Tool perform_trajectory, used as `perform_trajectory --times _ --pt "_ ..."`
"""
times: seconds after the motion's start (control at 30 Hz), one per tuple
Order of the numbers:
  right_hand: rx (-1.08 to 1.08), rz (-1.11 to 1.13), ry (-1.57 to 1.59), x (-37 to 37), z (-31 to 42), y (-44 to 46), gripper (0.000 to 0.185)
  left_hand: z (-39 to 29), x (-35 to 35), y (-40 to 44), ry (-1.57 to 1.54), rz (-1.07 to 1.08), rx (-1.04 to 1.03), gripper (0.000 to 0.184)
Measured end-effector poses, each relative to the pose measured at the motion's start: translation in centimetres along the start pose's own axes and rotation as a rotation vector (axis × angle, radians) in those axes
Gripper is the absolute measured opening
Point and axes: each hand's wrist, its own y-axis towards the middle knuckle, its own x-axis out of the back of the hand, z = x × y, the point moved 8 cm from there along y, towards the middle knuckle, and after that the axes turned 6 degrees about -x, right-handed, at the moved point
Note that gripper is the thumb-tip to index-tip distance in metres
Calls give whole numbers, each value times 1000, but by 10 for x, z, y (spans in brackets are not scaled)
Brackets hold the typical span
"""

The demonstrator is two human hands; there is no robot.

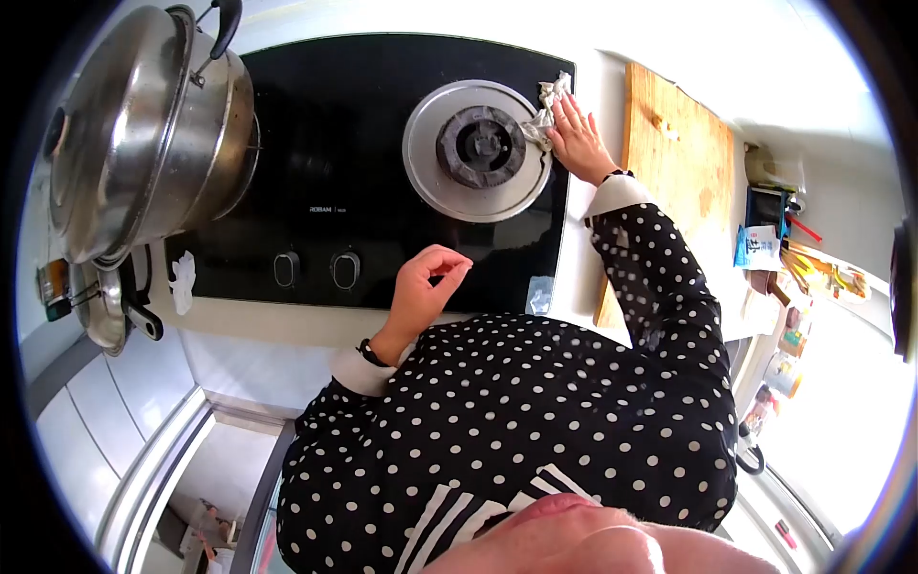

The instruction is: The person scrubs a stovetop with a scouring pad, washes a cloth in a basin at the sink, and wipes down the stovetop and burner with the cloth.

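At the right edge of the black glass gas stove (325,124), my right hand (579,143) holds a crumpled, greyish-white cloth (552,96) down against the surface. Its fingers stretch over the cloth, part of which sticks out beside the burner plate. The round burner (481,146) sits uncovered on its silver plate (427,187), just left of that hand. Over the front of the stove hovers my left hand (427,287), fingers curled loosely and thumb near them, with nothing visible inside. Two black knobs (345,271) lie to its left.
A large lidded steel pot (215,134) stands on the left side of the stove. Beyond the right edge lies a wooden cutting board (684,143). A white scrap (183,282) is at the front left corner, a clear piece (539,295) at the front right. Packets (760,247) crowd the far right.
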Motion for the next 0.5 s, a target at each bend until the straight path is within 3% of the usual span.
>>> perform_trajectory --times 0.1,0.23,0.5 --pt "85 -122 -49 6 -5 24 52 -1 -1 1 39 23 -20 7" --pt "-23 -222 98 3 -8 42 48 -10 -4 -2 84 3 -56 7" --pt "-171 -174 198 -10 37 -95 47 -18 -13 -26 21 188 -64 7"
